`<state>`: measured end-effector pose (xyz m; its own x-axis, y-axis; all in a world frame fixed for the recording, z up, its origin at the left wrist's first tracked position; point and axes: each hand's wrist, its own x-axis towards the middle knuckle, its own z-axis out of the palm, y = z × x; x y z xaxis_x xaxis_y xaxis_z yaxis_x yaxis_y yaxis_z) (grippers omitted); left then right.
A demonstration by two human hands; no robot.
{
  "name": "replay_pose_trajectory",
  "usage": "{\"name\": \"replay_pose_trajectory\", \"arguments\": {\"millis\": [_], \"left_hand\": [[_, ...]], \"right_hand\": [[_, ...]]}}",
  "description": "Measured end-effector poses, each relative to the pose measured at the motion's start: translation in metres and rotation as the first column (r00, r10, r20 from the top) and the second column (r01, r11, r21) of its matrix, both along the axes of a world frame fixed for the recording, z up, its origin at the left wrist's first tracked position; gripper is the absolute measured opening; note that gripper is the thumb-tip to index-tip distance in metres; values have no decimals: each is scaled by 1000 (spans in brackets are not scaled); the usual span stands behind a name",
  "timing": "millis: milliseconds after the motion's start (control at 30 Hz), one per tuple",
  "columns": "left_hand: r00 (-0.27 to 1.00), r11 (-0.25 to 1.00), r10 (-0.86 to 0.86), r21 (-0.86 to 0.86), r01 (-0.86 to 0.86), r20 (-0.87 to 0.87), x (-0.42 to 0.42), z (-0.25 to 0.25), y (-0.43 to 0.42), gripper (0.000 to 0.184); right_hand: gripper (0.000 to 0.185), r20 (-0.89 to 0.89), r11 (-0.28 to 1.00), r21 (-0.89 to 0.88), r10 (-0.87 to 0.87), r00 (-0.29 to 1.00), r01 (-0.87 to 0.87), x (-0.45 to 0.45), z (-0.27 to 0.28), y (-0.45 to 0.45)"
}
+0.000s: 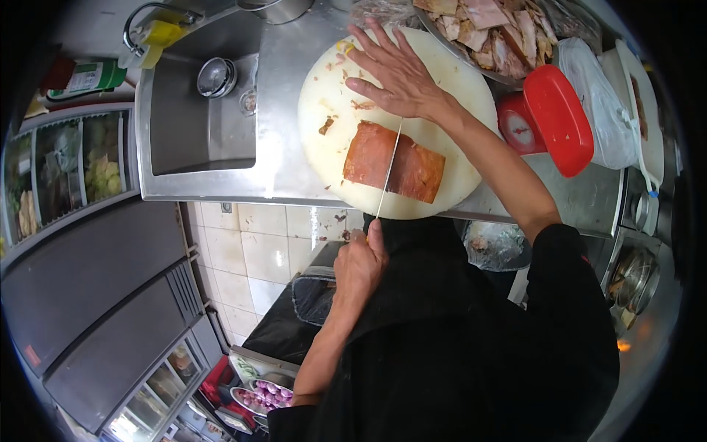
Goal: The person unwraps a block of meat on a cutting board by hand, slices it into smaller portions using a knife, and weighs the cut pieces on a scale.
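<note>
A slab of reddish-brown meat (423,172) lies on the round white cutting board (460,96). Across its middle stands a knife (391,166), seen from above as a thin line; how deep the blade sits I cannot tell. My left hand (359,265) is closed round the knife's handle at the board's near edge, hiding most of the handle. At the far end of the blade, my right hand (401,77) is spread flat with the palm down, its heel at the knife tip. Small brown scraps of meat (326,126) dot the board.
Behind the board is a large bowl of sliced meat (508,37). Right of it stand a red kitchen scale (560,121) and a white plastic bag (593,103). A steel sink (202,140) lies left. Below the counter is a bag-lined bin (313,295).
</note>
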<state>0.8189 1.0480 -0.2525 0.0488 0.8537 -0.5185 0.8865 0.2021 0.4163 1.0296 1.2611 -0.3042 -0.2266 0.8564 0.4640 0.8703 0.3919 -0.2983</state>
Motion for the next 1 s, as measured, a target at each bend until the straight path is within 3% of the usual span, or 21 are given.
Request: {"name": "replay_pose_trajectory", "arguments": {"millis": [200, 367, 633, 733, 800, 900, 1000], "left_hand": [[999, 996, 7, -86, -10, -39, 3, -1, 4, 61], [998, 991, -3, -131, -7, -70, 9, -14, 14, 59], [998, 984, -9, -176, -4, -69, 9, -14, 20, 64], [997, 990, -14, -141, 3, -82, 9, -14, 19, 66], [995, 992, -8, -129, -4, -96, 9, -16, 18, 67], [996, 985, 14, -173, -30, -93, 10, -8, 19, 70], [994, 984, 20, -172, -39, -108, 1, -9, 8, 71]], "right_hand": [[62, 109, 979, -203, 23, 994, -1, 0, -13, -4], [64, 37, 970, -243, 20, 999, -11, 4, -48, -6], [69, 25, 971, -240, -1, 1000, 7, 5, -45, -3], [80, -439, 919, -382, -90, 894, -96, 5, -20, -39], [96, -549, 869, -457, -109, 829, -188, 7, 22, -81], [104, -128, 848, -529, -73, 989, -6, -12, 36, -144], [104, -190, 862, -502, -182, 965, 64, -24, 10, -154]]}}
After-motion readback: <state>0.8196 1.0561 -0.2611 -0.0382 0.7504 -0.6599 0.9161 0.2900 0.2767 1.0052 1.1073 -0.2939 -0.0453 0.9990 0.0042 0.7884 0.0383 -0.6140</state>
